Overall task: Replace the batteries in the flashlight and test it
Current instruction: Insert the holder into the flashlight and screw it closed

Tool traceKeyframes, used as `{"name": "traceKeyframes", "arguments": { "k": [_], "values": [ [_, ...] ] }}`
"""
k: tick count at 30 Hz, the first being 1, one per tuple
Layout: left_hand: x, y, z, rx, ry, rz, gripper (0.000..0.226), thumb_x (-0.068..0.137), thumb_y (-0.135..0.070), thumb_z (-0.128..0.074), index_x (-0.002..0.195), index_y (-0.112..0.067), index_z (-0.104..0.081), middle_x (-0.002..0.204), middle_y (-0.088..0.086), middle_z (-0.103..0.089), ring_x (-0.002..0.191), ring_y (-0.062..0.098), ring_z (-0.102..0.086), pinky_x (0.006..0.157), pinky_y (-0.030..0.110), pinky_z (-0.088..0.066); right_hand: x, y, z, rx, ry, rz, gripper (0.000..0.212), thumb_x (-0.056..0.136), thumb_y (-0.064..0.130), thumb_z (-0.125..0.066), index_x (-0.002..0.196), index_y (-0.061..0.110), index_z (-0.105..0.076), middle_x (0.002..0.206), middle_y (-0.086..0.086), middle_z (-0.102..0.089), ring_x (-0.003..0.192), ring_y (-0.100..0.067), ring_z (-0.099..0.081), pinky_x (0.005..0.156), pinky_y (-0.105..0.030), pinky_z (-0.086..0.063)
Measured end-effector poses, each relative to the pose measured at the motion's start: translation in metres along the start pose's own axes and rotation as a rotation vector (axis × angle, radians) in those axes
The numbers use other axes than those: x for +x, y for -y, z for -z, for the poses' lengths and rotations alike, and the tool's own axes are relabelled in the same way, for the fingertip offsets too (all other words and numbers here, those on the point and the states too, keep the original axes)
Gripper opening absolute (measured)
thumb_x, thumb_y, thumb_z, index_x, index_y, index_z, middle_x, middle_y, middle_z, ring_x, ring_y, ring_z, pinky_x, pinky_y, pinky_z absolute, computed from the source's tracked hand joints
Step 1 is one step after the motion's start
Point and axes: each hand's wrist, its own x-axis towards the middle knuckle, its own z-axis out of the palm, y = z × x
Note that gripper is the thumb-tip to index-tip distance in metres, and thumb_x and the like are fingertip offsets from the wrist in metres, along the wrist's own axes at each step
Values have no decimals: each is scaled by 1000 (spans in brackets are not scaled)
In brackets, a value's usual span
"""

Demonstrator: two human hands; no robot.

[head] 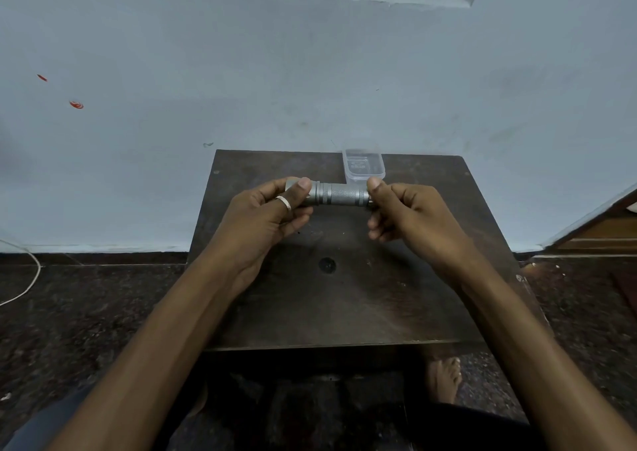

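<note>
**Both hands on the flashlight above the table**

Bare forearms fill the near foreground, their upper parts cut off by the bottom edge. Between them a bare foot (pixel 446 380) shows on the speckled dark floor. The left hand (pixel 272 209), a ring (pixel 283 203) on one finger, has its grip closed round the flashlight's (pixel 339 194) wider head end, hiding most of it. The right hand (pixel 403 213) pinches the tail end, which is covered by its fingers. Held level just above the dark, scuffed wooden table (pixel 344 295), the flashlight is a grey metal cylinder, knurled at mid-body. Behind it a clear plastic container (pixel 363 166) sits at the far edge — contents indistinct.
</note>
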Motion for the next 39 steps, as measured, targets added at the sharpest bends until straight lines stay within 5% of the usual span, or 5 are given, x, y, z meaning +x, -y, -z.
{"name": "traceKeyframes", "arguments": {
  "k": [11,14,21,29,39],
  "values": [
    [-1,-2,1,1,-22,-3,21,84,-26,-71,102,-15,-74,102,6,-75,88,12,-72,81,23,-58,2,0,6,178,78,49,28,89,4,-71,113,16,-67,100,-20,-71,95,-26,-71,74,-30,-62],
    [-1,-1,1,1,-21,-1,24,84,-26,-71,104,-13,-73,101,6,-74,87,11,-72,80,22,-58,0,1,3,124,79,41,8,96,19,-65,99,12,-68,85,-15,-71,90,-19,-74,76,-32,-61],
    [-3,-2,-2,2,2,8,22,85,-26,-70,103,-14,-72,95,3,-75,84,10,-72,81,23,-58,-1,3,-3,-8,-8,-50,65,96,61,-46,76,3,-69,65,-12,-69,74,-26,-77,81,-44,-61],
    [0,-3,1,-21,-28,7,24,88,-26,-70,107,-11,-73,97,4,-75,85,10,-72,78,21,-57,0,0,6,172,49,59,31,92,8,-69,122,13,-64,99,-18,-73,98,-24,-73,73,-33,-62],
    [1,0,-1,-18,-3,10,21,85,-26,-72,101,-13,-74,93,3,-74,83,10,-72,78,21,-57,-2,-1,-2,-111,-10,44,65,98,62,-44,77,4,-64,68,-7,-72,77,-22,-76,86,-52,-58]
  ]
}}
